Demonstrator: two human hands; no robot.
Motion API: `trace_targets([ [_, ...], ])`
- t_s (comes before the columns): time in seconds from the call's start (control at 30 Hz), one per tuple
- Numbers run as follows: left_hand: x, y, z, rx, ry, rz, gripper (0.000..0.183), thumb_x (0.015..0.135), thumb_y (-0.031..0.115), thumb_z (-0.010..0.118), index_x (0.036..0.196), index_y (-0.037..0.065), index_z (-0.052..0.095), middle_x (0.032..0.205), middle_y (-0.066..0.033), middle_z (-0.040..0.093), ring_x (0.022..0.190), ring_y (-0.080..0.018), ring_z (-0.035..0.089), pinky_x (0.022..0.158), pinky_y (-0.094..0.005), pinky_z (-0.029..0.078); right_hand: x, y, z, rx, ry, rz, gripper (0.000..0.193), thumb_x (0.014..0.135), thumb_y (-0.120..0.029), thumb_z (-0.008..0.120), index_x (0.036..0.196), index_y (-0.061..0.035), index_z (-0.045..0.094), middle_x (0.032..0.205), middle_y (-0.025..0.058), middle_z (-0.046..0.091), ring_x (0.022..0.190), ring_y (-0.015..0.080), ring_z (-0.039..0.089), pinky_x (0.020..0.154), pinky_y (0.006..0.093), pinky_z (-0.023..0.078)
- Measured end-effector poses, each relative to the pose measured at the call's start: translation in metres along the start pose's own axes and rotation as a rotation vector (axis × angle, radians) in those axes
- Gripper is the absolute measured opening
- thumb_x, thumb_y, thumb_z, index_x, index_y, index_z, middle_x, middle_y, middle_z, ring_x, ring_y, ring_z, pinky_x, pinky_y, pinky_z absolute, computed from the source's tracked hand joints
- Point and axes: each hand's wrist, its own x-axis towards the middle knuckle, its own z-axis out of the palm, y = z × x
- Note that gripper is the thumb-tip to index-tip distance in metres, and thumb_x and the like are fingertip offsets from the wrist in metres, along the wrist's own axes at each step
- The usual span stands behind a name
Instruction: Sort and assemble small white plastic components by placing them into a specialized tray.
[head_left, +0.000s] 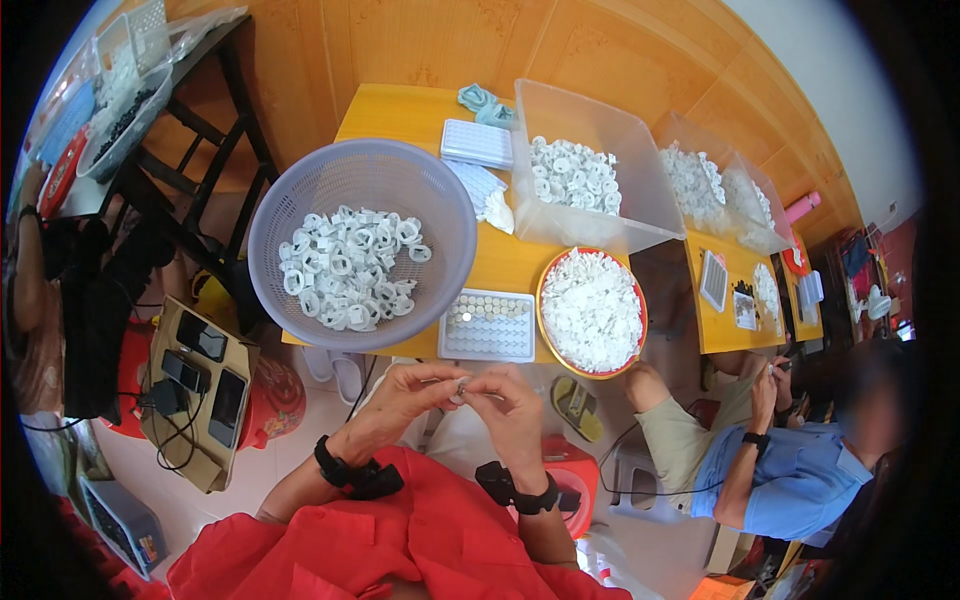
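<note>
Both hands pinch one small white ring just off the tabletop's near edge.
The left hand and right hand grip the small white ring by its rim; it looks light, stiff, easily dropped.

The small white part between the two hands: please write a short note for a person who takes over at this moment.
Left hand and right hand: together at the table edge, fingertips pinching one small white part.
Lavender basket: white ring parts inside, front left.
White grid tray: right in front of the hands, many cells look filled.
Red-rimmed dish: heaped with small white pieces.
Done: part of the tray. Left: the held part and the stock of loose parts.
</note>
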Motion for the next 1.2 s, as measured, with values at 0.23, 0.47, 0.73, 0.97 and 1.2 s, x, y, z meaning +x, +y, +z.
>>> trace_targets([
  [0.23, 0.001, 0.003, 0.002, 0.085, -0.050, 0.014, 0.022, 0.086, 0.009, 0.058, 0.106, 0.002, 0.063, 0.108, -0.0056, 0.057, 0.095, -0.0140, 0.056, 0.079, -0.0272, 0.050, -0.002, 0.001, -0.001, 0.346, 0.030, 0.159, 0.010, 0.079, 0.007, 0.061, 0.087, 0.0023, 0.057, 0.084, 0.0044, 0.058, 0.076, 0.0102, 0.058, 0.071, 0.0205, 0.048],
  [0.47, 0.001, -0.001, 0.008, 0.092, -0.058, -0.009, 0.024, 0.087, 0.012, 0.058, 0.107, 0.000, 0.061, 0.104, -0.0060, 0.058, 0.094, -0.0146, 0.057, 0.080, -0.0277, 0.048, -0.006, 0.008, -0.003, 0.426, 0.067, 0.186, 0.013, 0.078, 0.005, 0.063, 0.088, 0.0005, 0.056, 0.080, 0.0048, 0.060, 0.073, 0.0094, 0.058, 0.067, 0.0207, 0.048],
  [0.73, 0.001, -0.005, 0.012, -0.103, 0.044, -0.128, 0.023, 0.089, 0.015, 0.055, 0.107, 0.002, 0.061, 0.101, -0.0049, 0.062, 0.090, -0.0118, 0.058, 0.079, -0.0253, 0.047, 0.001, 0.014, -0.025, 0.193, 0.187, 0.078, 0.007, 0.083, -0.001, 0.059, 0.090, -0.0009, 0.057, 0.079, 0.0008, 0.058, 0.070, 0.0065, 0.055, 0.063, 0.0205, 0.047],
  [0.97, -0.001, -0.007, -0.007, -0.127, 0.046, -0.150, 0.022, 0.088, 0.013, 0.056, 0.107, 0.004, 0.061, 0.102, -0.0049, 0.062, 0.092, -0.0126, 0.059, 0.080, -0.0262, 0.050, 0.044, 0.036, -0.135, -0.535, 0.568, -0.068, 0.010, 0.075, -0.002, 0.062, 0.084, 0.0001, 0.062, 0.075, 0.0082, 0.061, 0.066, 0.0151, 0.058, 0.062, 0.0285, 0.046],
  [1.2, 0.000, -0.009, -0.014, -0.213, 0.054, -0.140, 0.023, 0.088, 0.012, 0.056, 0.108, 0.002, 0.060, 0.102, -0.0065, 0.062, 0.092, -0.0136, 0.060, 0.077, -0.0250, 0.051, 0.068, 0.041, -0.127, -0.837, 0.380, -0.132, 0.020, 0.069, 0.002, 0.062, 0.088, 0.0010, 0.061, 0.079, 0.0158, 0.057, 0.068, 0.0290, 0.058, 0.063, 0.0354, 0.046],
])
